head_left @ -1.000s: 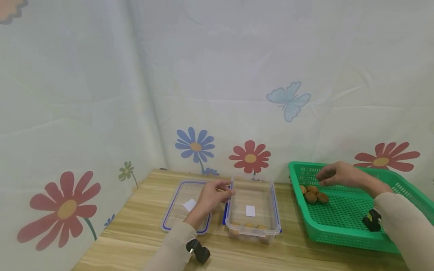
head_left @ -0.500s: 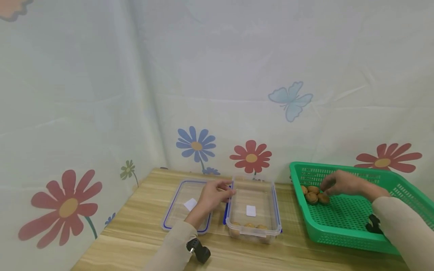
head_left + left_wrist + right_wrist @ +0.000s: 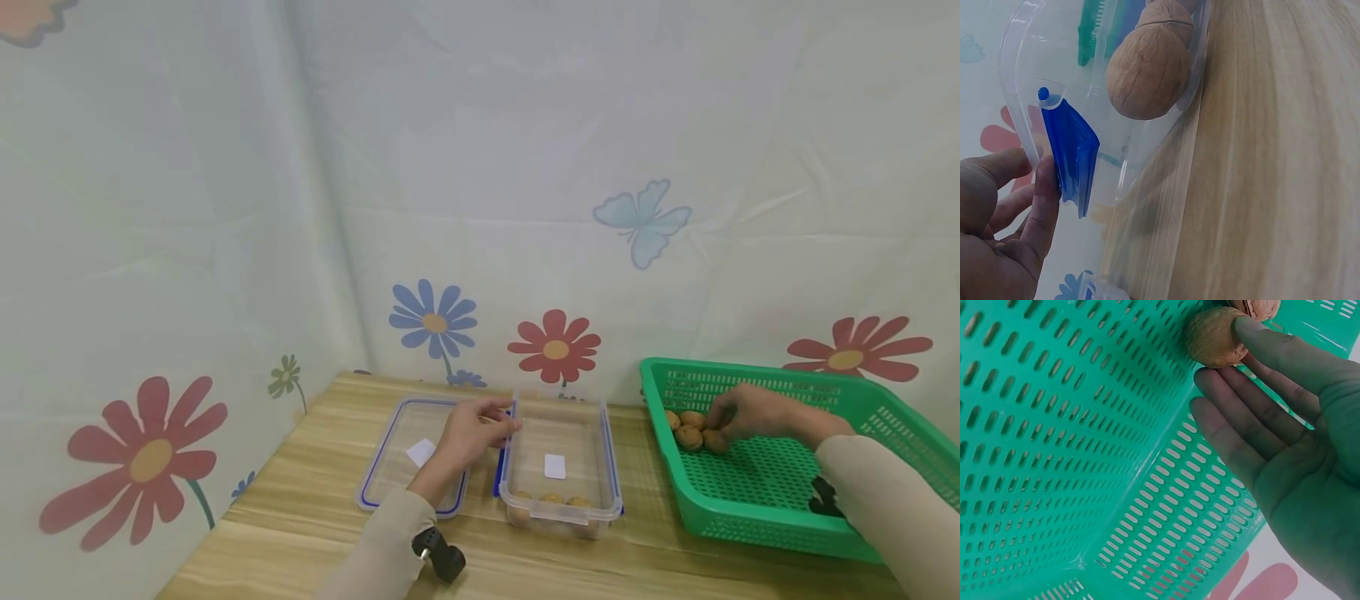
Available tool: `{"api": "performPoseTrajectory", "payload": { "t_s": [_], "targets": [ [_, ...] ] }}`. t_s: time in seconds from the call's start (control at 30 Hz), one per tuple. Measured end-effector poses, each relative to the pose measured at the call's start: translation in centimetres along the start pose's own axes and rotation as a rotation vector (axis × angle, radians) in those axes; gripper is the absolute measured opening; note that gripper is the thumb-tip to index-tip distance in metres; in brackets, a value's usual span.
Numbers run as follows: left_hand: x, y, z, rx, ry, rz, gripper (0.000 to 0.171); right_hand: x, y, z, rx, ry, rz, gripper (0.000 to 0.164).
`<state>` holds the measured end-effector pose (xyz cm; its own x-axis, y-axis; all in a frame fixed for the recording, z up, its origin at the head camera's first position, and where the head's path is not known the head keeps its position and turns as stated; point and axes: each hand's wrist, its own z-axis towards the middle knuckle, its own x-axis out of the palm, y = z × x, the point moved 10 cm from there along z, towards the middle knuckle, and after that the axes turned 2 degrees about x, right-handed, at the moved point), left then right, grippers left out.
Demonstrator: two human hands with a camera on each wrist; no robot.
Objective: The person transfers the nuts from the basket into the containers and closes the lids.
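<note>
My left hand (image 3: 472, 433) pinches the left rim of a clear plastic food container (image 3: 540, 433), thumb and fingertips close by its blue latch (image 3: 1072, 150). Several walnuts (image 3: 1150, 72) lie along the container's near end. Inside the green basket (image 3: 765, 492), my right hand (image 3: 757, 412) has thumb and fingers around a walnut (image 3: 1213, 339) at the edge of a small group. Other walnuts (image 3: 688, 437) sit against the basket's left side, touching one another. In the right wrist view the thumb lies on top of the held walnut and covers part of it.
A clear lid (image 3: 382, 467) with a blue seal lies flat left of the container. White labels are on the lid and in the container. The wooden table (image 3: 300, 500) meets a flowered cloth backdrop (image 3: 480, 208) at the back and left.
My right hand has lowered into the basket and closed its fingertips on the rightmost walnut. The left hand stays on the container's rim.
</note>
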<state>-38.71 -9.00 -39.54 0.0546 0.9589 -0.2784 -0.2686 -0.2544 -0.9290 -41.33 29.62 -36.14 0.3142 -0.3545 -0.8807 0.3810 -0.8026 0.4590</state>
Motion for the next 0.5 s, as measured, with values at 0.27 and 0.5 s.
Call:
{"api": "performPoseTrajectory", "payload": {
  "t_s": [0.27,0.5],
  "targets": [
    [-0.01,0.03,0.04,0.002,0.002,0.004,0.043,0.07,0.07,0.11,-0.003,0.003,-0.019,0.017],
    [-0.04,-0.16,-0.13,-0.001,0.005,0.003,0.043,-0.18,0.08,-0.15,-0.032,-0.003,-0.028,0.018]
  ]
}}
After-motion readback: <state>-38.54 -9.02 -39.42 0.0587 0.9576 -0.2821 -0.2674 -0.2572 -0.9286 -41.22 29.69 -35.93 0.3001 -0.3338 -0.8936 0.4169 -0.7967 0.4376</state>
